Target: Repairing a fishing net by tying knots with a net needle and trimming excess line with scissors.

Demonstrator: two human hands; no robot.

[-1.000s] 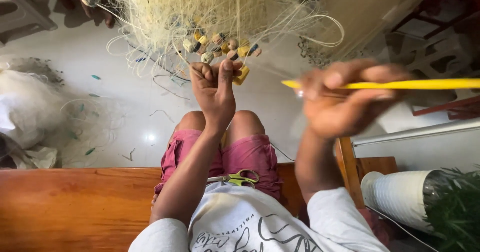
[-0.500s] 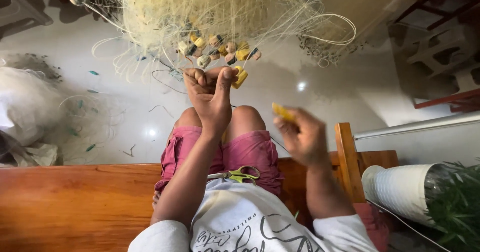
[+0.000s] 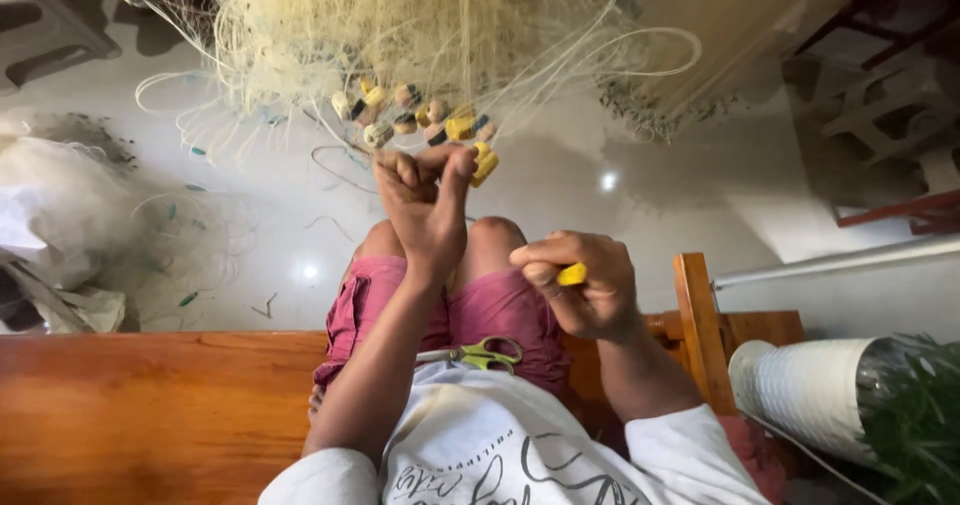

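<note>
A pale yellow fishing net [image 3: 400,25] hangs in front of me, with a cluster of small yellow and cream floats [image 3: 420,115] along its lower edge. My left hand [image 3: 425,205] is raised just under the floats, fingers pinched on the net's line. My right hand [image 3: 585,285] is lower, over my right knee, closed around a yellow netting needle [image 3: 571,275]; only the needle's end shows. Green-handled scissors [image 3: 478,353] lie on my lap, on the pink shorts.
I sit on a wooden bench [image 3: 150,405]. A white mesh roll [image 3: 810,395] and a green plant [image 3: 920,415] stand at the right. White bags and loose net [image 3: 40,215] are heaped on the pale floor at the left. Line loops trail over the floor.
My right hand has come down from high on the right toward my lap, carrying the yellow needle, now mostly hidden in the fist. My left hand has stayed at the floats.
</note>
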